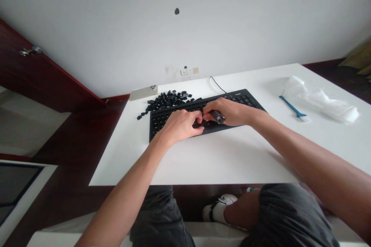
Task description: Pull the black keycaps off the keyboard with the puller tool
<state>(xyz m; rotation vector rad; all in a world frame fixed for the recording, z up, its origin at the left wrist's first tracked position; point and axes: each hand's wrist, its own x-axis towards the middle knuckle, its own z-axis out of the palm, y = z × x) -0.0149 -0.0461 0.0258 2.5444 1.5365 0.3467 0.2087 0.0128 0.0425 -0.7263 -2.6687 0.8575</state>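
Note:
A black keyboard (251, 99) lies slightly askew on the white table, many of its keycaps off on the left and middle. My right hand (222, 111) is wrapped round a dark-handled tool (218, 117), whose tip is hidden over the keys. Close beside it, my left hand (184, 123) rests at the keyboard's front edge with thumb and index finger curled towards each other; whether anything is between them is too small to tell. Behind the keyboard's left half lies a heap of loose black keycaps (166, 99).
A phone (144, 92) lies at the table's back left corner. A blue brush (291, 106) and a crumpled clear plastic bag (321, 100) are on the right. The cable (217, 84) runs off the back edge. My legs are below the front edge.

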